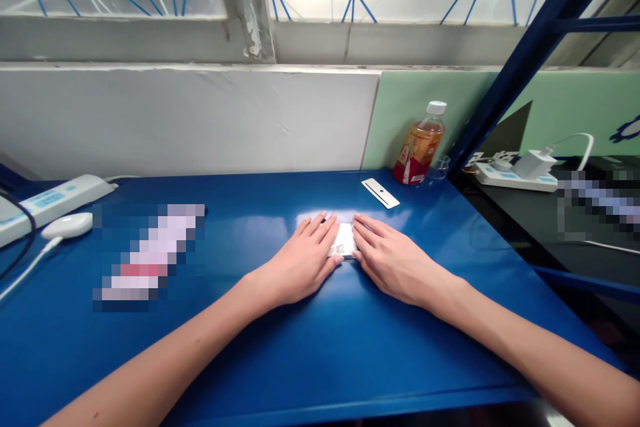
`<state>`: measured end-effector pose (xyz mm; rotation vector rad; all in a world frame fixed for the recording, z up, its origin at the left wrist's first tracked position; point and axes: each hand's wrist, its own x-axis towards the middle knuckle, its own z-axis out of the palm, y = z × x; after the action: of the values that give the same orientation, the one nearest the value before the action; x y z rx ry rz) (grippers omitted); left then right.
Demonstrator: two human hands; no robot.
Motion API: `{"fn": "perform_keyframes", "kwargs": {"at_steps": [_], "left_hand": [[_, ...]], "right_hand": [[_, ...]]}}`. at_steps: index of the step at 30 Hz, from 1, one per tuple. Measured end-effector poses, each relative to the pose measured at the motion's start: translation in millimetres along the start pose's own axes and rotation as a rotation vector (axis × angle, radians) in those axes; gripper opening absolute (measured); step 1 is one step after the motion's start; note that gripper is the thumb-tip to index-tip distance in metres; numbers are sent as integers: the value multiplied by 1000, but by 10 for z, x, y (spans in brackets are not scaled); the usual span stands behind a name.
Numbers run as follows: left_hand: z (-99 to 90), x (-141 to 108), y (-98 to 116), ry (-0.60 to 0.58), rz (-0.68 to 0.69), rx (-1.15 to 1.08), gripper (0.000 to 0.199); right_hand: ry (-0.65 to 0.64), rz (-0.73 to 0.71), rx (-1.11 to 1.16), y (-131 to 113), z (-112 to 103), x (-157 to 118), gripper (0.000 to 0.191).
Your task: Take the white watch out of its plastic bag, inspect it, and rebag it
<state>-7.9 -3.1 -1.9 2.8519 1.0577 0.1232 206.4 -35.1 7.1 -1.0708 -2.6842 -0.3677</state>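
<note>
Near the middle of the blue table, a small flat white box [345, 240] with faint grey print lies between my hands. My left hand [305, 259] covers its left part, with the thumb along the near edge and the fingers reaching to the far edge. At the right end, the fingers and thumb of my right hand [393, 257] press against it. Both hands rest low on the tabletop, closed about the box from either side. Their palms and part of the box are hidden.
A white card with a dark line [381, 193] lies behind my right hand. A drink bottle [421, 143] stands at the back right corner. Power strip [65, 197], white charging puck [70, 225] and a blurred-out object [150, 257] are at left. A blue post [520, 60] rises at right.
</note>
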Motion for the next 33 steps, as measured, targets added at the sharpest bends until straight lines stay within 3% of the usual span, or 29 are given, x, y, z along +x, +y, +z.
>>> {"fn": "perform_keyframes", "kwargs": {"at_steps": [8,14,18,22,26,29,31,33], "left_hand": [[24,3,-24,21,4,-48,57],[-2,-10,-48,119,59,-182,49],[-103,-16,-3,212,107,-427,44],[-235,-33,114,258,141,-646,43],[-253,-43,175,319,58,-800,42],[-189,-30,154,411,-85,-897,40],[-141,-23,128,495,-189,-829,42],[-107,-26,108,580,-204,-642,47]], "right_hand": [[68,87,143,9,53,-7,42],[169,264,350,255,82,-35,35],[235,241,684,397,72,-35,39],[348,329,1001,412,-39,-2,22],[350,413,1121,425,-113,12,23],[288,482,1137,453,-92,19,30],[217,521,1132,461,-50,25,33],[159,544,1085,452,4,30,35]]}}
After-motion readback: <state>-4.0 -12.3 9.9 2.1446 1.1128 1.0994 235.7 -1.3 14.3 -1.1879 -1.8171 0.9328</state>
